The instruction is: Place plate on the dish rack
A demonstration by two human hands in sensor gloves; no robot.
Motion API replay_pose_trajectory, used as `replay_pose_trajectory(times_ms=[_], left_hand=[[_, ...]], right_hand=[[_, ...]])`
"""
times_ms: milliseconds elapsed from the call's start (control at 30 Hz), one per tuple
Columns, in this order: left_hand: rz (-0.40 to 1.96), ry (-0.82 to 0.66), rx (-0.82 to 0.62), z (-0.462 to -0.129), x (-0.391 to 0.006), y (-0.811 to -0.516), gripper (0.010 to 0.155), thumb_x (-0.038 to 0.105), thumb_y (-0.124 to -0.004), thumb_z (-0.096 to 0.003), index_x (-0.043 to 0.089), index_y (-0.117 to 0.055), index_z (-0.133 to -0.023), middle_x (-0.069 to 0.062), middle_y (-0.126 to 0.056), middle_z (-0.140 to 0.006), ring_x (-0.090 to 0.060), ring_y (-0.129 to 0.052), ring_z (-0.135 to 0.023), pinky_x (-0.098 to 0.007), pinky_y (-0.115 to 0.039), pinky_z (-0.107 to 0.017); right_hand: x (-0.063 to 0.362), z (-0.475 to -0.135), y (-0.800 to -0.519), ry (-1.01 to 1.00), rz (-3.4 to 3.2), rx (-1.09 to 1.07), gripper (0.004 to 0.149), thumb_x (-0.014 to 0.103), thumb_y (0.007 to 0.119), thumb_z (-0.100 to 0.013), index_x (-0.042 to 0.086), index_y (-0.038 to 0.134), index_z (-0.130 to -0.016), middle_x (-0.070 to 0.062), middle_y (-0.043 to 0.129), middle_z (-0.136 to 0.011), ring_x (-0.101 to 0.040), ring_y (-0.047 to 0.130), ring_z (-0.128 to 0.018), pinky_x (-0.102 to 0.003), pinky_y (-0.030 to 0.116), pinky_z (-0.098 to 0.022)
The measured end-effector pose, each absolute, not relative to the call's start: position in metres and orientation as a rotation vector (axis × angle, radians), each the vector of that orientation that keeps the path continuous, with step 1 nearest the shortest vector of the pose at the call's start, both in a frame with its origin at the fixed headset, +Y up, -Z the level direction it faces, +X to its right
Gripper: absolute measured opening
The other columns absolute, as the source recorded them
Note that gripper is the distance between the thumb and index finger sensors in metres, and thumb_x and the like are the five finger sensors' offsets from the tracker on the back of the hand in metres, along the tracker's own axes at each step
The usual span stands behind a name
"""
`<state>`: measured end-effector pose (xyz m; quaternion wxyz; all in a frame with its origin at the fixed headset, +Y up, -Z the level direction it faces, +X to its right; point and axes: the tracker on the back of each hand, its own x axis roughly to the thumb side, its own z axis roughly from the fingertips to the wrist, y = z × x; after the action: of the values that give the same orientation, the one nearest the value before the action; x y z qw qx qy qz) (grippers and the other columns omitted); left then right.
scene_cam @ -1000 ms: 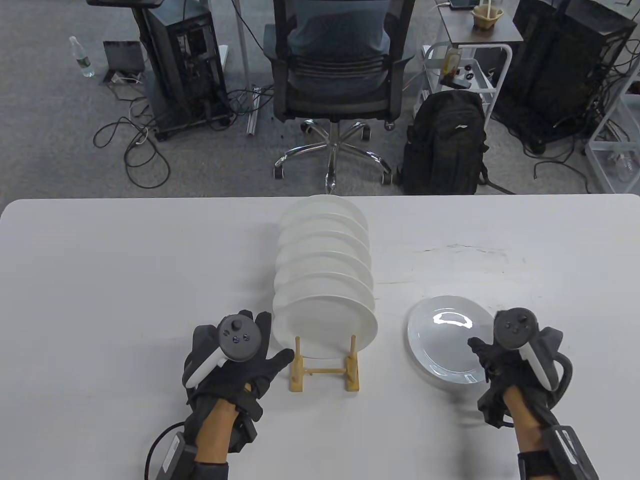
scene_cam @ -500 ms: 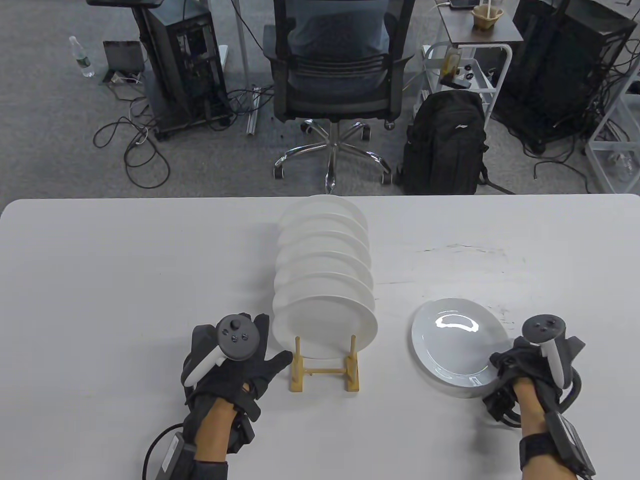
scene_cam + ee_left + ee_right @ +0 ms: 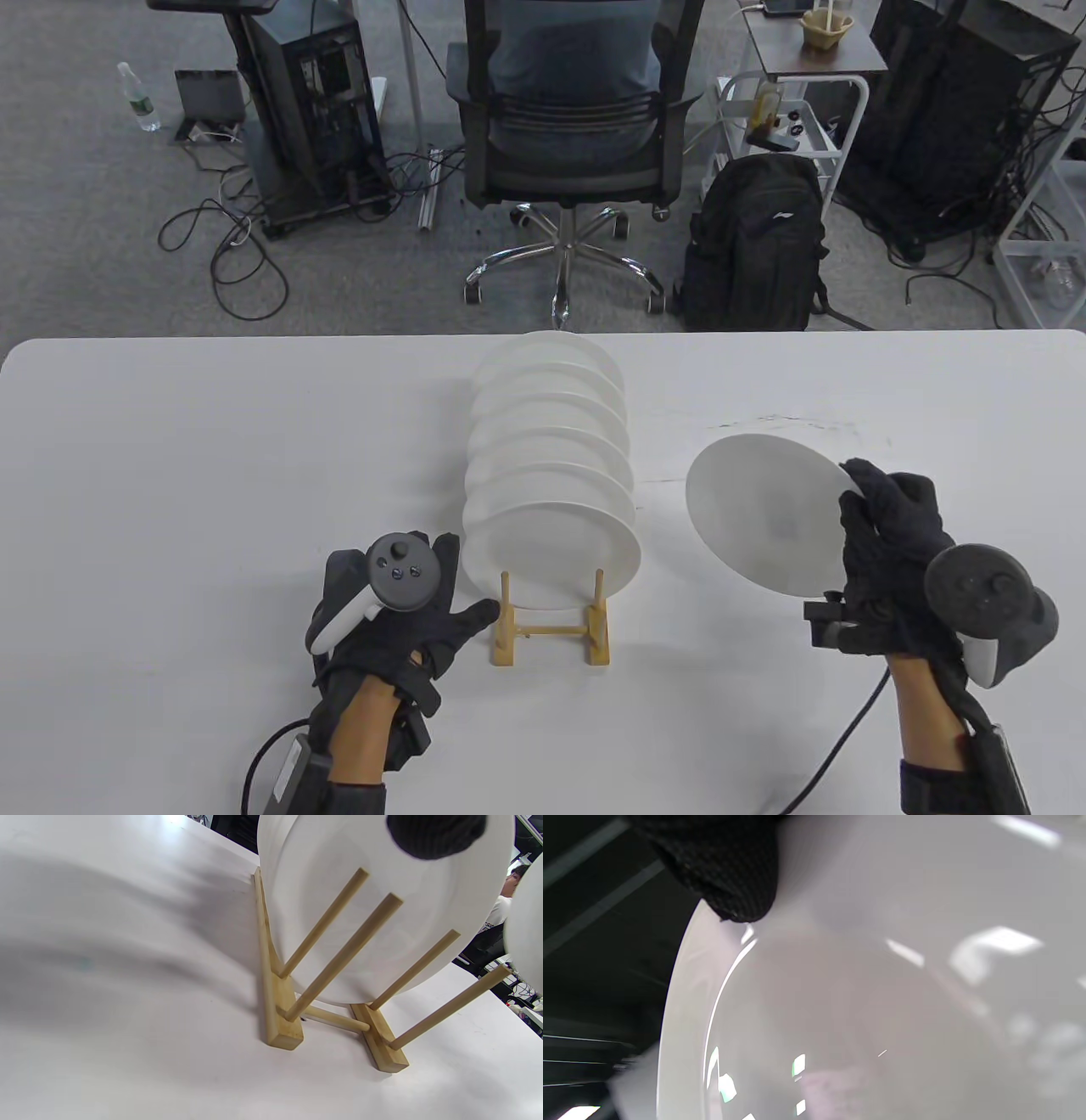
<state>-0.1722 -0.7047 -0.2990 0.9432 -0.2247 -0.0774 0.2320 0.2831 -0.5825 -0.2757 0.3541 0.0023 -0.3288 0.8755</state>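
Note:
My right hand [image 3: 887,543] grips a white plate [image 3: 764,514] by its right rim and holds it tilted up above the table, right of the rack. The plate fills the right wrist view [image 3: 861,1005], with a gloved fingertip [image 3: 729,878] on its rim. The wooden dish rack [image 3: 551,632] holds several white plates [image 3: 551,475] standing in a row; its front pegs [image 3: 339,955] stand free. My left hand [image 3: 399,611] rests on the table at the rack's left front, fingers spread, thumb near the rack's base. A fingertip [image 3: 432,834] touches the front plate's face.
The white table [image 3: 170,475] spreads left and right of the rack. Beyond its far edge are an office chair [image 3: 568,127], a black backpack [image 3: 755,246] and computer towers on the floor.
My right hand has taken the plate by its rim, lifted it off the table and tilted it up. The left hand has stayed by the rack.

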Motion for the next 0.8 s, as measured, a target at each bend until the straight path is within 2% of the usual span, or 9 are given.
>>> replay_pose_trajectory(times_ms=[133,267,400,500,633,800], left_hand=[[0.479,-0.162,-0.457,-0.299,-0.172,-0.704,0.093,0.064,-0.063,-0.0517,0.018,-0.013,-0.115,-0.022,-0.003,-0.117,-0.06,0.001,-0.103,-0.077,-0.014,-0.068],[0.483,-0.168,-0.458,-0.299,-0.172,-0.704,0.094,0.064,-0.064,-0.0515,0.018,-0.012,-0.115,-0.022,-0.002,-0.117,-0.06,0.001,-0.103,-0.077,-0.014,-0.068],[0.486,-0.167,-0.453,-0.298,-0.174,-0.704,0.095,0.064,-0.065,-0.0512,0.017,-0.012,-0.115,-0.022,-0.003,-0.117,-0.06,0.001,-0.103,-0.077,-0.014,-0.068],[0.494,-0.167,-0.45,-0.298,-0.175,-0.703,0.096,0.064,-0.065,-0.051,0.017,-0.011,-0.115,-0.023,-0.003,-0.117,-0.06,0.001,-0.103,-0.078,-0.014,-0.068],[0.495,-0.164,-0.452,-0.298,-0.177,-0.703,0.096,0.063,-0.066,-0.051,0.016,-0.012,-0.114,-0.023,-0.003,-0.117,-0.06,0.0,-0.103,-0.077,-0.014,-0.068],[0.49,-0.165,-0.46,-0.298,-0.176,-0.703,0.096,0.063,-0.066,-0.051,0.016,-0.012,-0.114,-0.023,-0.003,-0.117,-0.06,0.0,-0.104,-0.077,-0.015,-0.068]], right_hand=[[0.221,-0.262,-0.541,-0.893,2.274,0.311,0.039,0.025,0.081,-0.046,0.018,0.085,-0.084,-0.004,0.079,-0.075,-0.026,0.09,-0.055,-0.051,0.082,-0.047],[0.158,-0.257,-0.532,-0.899,2.352,0.547,0.039,0.025,0.081,-0.046,0.018,0.086,-0.084,-0.004,0.08,-0.074,-0.026,0.091,-0.054,-0.05,0.083,-0.045],[0.107,-0.26,-0.548,-0.932,2.473,0.704,0.039,0.025,0.082,-0.045,0.018,0.086,-0.083,-0.003,0.081,-0.074,-0.025,0.092,-0.053,-0.049,0.085,-0.044],[0.085,-0.268,-0.565,-0.921,2.548,0.75,0.038,0.025,0.082,-0.045,0.019,0.086,-0.083,-0.003,0.081,-0.074,-0.025,0.093,-0.054,-0.049,0.084,-0.045],[0.068,-0.282,-0.589,-0.82,2.642,0.738,0.038,0.025,0.082,-0.045,0.021,0.086,-0.082,-0.002,0.08,-0.076,-0.026,0.092,-0.056,-0.051,0.083,-0.047],[0.053,-0.296,-0.618,-0.597,2.739,0.726,0.037,0.025,0.083,-0.045,0.021,0.088,-0.081,-0.002,0.08,-0.077,-0.028,0.093,-0.06,-0.052,0.082,-0.049]])
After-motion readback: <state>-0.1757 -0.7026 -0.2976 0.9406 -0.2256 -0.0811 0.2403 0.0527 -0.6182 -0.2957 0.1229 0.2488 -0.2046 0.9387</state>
